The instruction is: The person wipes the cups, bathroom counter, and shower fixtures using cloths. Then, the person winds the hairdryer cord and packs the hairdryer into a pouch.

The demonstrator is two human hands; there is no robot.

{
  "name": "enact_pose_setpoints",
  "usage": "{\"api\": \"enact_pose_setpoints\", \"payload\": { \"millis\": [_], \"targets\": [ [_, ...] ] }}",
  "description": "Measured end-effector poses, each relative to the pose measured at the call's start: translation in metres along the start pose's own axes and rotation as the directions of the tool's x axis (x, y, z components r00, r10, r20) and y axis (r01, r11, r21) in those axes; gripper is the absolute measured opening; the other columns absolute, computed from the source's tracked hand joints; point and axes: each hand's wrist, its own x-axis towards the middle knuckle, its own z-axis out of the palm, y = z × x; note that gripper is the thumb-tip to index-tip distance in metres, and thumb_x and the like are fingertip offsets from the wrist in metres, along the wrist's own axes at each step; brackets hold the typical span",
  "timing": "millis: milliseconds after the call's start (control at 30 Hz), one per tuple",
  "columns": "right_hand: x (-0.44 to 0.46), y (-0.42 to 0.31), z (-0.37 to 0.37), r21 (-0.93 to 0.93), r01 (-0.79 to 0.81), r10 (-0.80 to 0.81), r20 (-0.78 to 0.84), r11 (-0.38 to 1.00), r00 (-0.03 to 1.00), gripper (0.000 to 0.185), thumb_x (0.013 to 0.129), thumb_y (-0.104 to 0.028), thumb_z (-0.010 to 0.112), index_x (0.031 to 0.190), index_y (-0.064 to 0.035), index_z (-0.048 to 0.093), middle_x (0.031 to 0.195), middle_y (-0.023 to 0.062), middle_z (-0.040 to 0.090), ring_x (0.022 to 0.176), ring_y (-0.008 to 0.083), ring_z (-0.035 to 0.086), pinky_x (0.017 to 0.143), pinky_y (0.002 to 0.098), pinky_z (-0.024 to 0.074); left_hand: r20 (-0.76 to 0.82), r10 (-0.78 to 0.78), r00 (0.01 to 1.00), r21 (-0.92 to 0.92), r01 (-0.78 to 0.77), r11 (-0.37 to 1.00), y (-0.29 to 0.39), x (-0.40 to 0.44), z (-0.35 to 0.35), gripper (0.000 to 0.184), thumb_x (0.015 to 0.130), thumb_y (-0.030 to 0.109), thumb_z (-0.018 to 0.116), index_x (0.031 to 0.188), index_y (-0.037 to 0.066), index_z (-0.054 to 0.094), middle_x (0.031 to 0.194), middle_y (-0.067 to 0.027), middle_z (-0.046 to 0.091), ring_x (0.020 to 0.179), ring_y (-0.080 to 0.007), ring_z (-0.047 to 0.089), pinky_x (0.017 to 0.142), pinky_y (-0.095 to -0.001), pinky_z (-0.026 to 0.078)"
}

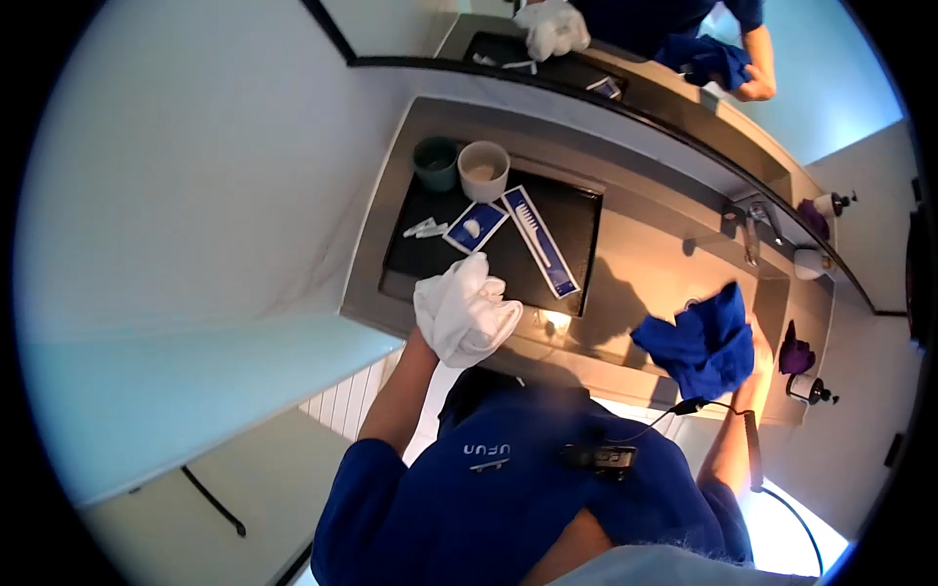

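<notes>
My left hand (419,353) is almost wholly covered by a bunched white cloth (467,311), held up over the front edge of a black tray (420,273); its fingers are hidden. A crumpled blue cloth (705,347) hangs from my right hand (761,350), in front of the sink basin on the right. In the mirror, that hand's fingers are seen curled round the blue cloth. On the tray lie a packaged comb (540,239), a blue-and-white packet (475,227) and small white tubes (425,229).
A dark green cup (436,163) and a pale cup (484,170) stand at the tray's back left corner. A faucet (752,237) rises behind the basin. Pump bottles (807,389) and purple items (797,354) are at the right. A mirror (831,88) runs along the back.
</notes>
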Motion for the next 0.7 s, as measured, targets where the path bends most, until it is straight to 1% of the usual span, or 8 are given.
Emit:
{"api": "enact_pose_setpoints", "payload": {
  "millis": [100, 300, 367, 433, 467, 533, 633, 700],
  "targets": [
    [0.059, -0.03, -0.004, 0.331, 0.044, -0.006, -0.114, 0.943, 0.993, 0.043, 0.091, -0.02, 0.054, 0.128, -0.0006, 0.047, 0.12, 0.0107, 0.056, 0.106, 0.021, 0.055, 0.093, 0.033, 0.0442, -0.005, 0.219, 0.976, 0.123, -0.217, 0.968, 0.033, 0.027, -0.023, 0.025, 0.069, 0.031, 0.07, 0.07, 0.012, 0.054, 0.071, -0.0077, 0.05, 0.058, -0.026, 0.052, 0.051, -0.0367, 0.042],
    [0.135, -0.239, 0.21, -0.276, 0.647, -0.651, 0.089, 0.711, 0.753, 0.039, 0.083, -0.01, 0.06, 0.12, 0.0013, 0.052, 0.111, 0.0149, 0.061, 0.093, 0.0197, 0.064, 0.084, 0.031, 0.0528, 0.231, 0.581, 0.781, 0.041, -0.604, 0.796, 0.077, 0.029, -0.07, 0.025, 0.06, 0.03, 0.073, 0.064, 0.01, 0.059, 0.081, -0.013, 0.057, 0.057, -0.023, 0.054, 0.044, -0.0324, 0.04],
    [0.172, -0.244, 0.293, -0.668, 0.716, -0.892, 0.429, -0.203, 0.147, 0.053, 0.066, 0.007, 0.063, 0.115, -0.0139, 0.059, 0.106, 0.0095, 0.064, 0.1, 0.0267, 0.061, 0.085, 0.0385, 0.0506, 0.245, 0.634, 0.734, 0.031, -0.659, 0.751, 0.066, 0.013, -0.062, 0.027, 0.06, 0.032, 0.073, 0.069, 0.01, 0.06, 0.086, -0.0148, 0.059, 0.058, -0.0234, 0.056, 0.045, -0.0312, 0.042],
    [0.199, -0.226, 0.35, -0.739, 0.531, -0.767, 0.598, -0.416, 0.232, 0.056, 0.061, 0.001, 0.066, 0.111, -0.0236, 0.062, 0.128, 0.002, 0.054, 0.111, 0.025, 0.053, 0.085, 0.0445, 0.0454, 0.296, 0.035, 0.955, -0.413, 0.095, 0.906, 0.054, -0.015, -0.037, 0.018, 0.076, 0.021, 0.064, 0.088, 0.007, 0.063, 0.093, -0.012, 0.063, 0.073, -0.0216, 0.062, 0.059, -0.0309, 0.05],
    [0.221, -0.209, 0.37, -0.749, 0.449, -0.717, 0.636, -0.486, 0.285, 0.044, 0.067, -0.009, 0.067, 0.109, -0.0231, 0.064, 0.131, 0.001, 0.049, 0.117, 0.0236, 0.046, 0.081, 0.0471, 0.0429, 0.485, -0.04, 0.874, -0.635, 0.383, 0.671, 0.042, -0.02, -0.025, 0.021, 0.081, 0.017, 0.061, 0.097, 0.004, 0.061, 0.096, -0.0129, 0.064, 0.08, -0.0223, 0.063, 0.066, -0.0324, 0.051],
    [0.252, -0.173, 0.388, -0.643, 0.331, -0.546, 0.764, -0.691, 0.344, 0.037, 0.07, -0.018, 0.068, 0.107, -0.0232, 0.065, 0.119, 0.0007, 0.053, 0.117, 0.0239, 0.044, 0.084, 0.0469, 0.038, 0.791, -0.184, 0.584, -0.612, 0.762, -0.213, 0.024, -0.025, -0.005, 0.028, 0.09, 0.011, 0.057, 0.115, -0.001, 0.058, 0.103, -0.0146, 0.065, 0.093, -0.0237, 0.065, 0.079, -0.0353, 0.054],
    [0.267, -0.133, 0.36, -0.65, 0.408, -0.512, 0.758, -0.641, 0.404, 0.036, 0.069, -0.018, 0.067, 0.105, -0.0242, 0.065, 0.121, 0.0003, 0.052, 0.117, 0.0229, 0.044, 0.086, 0.0448, 0.0351, 0.636, -0.421, 0.647, -0.659, 0.739, 0.14, 0.052, -0.028, -0.008, 0.03, 0.088, 0.011, 0.058, 0.115, -0.001, 0.056, 0.106, -0.0167, 0.063, 0.094, -0.0258, 0.064, 0.08, -0.0369, 0.054],
    [0.264, -0.115, 0.311, -0.676, 0.583, -0.689, 0.679, -0.451, 0.253, 0.034, 0.069, -0.021, 0.065, 0.103, -0.0246, 0.064, 0.123, 0.0005, 0.053, 0.118, 0.0223, 0.043, 0.087, 0.0439, 0.033, 0.572, -0.48, 0.665, -0.654, 0.723, 0.222, 0.058, -0.039, -0.01, 0.029, 0.086, 0.013, 0.059, 0.112, -0.001, 0.055, 0.102, -0.0159, 0.061, 0.091, -0.0257, 0.062, 0.078, -0.0369, 0.052]
  ]
}}
